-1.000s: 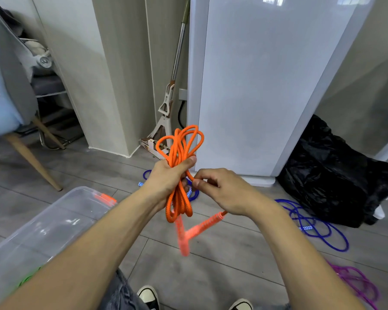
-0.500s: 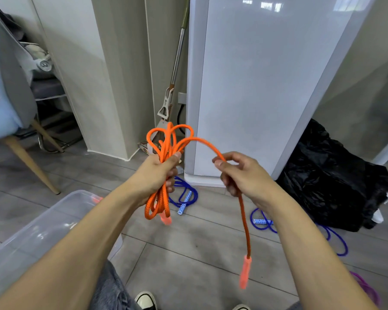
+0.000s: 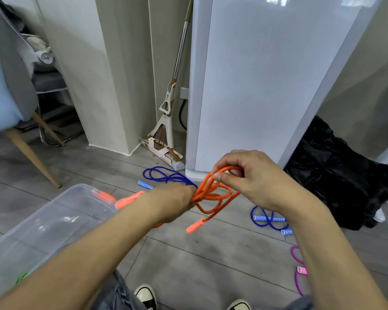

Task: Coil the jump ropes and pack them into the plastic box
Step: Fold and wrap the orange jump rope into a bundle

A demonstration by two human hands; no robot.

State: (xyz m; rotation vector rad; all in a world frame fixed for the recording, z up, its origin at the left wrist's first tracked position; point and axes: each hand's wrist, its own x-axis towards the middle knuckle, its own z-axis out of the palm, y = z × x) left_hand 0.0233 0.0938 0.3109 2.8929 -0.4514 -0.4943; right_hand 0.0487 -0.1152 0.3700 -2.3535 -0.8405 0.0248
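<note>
Both bare forearms reach forward from the bottom corners and converge at the orange rope [image 3: 211, 193]. The left hand [image 3: 173, 202] is closed in a fist round the bundled strands, knuckles up, wrist straight. The right hand [image 3: 251, 175] sits just right of the bundle and slightly higher, back of the hand up, thumb and curled fingers pinching one loop.
</note>
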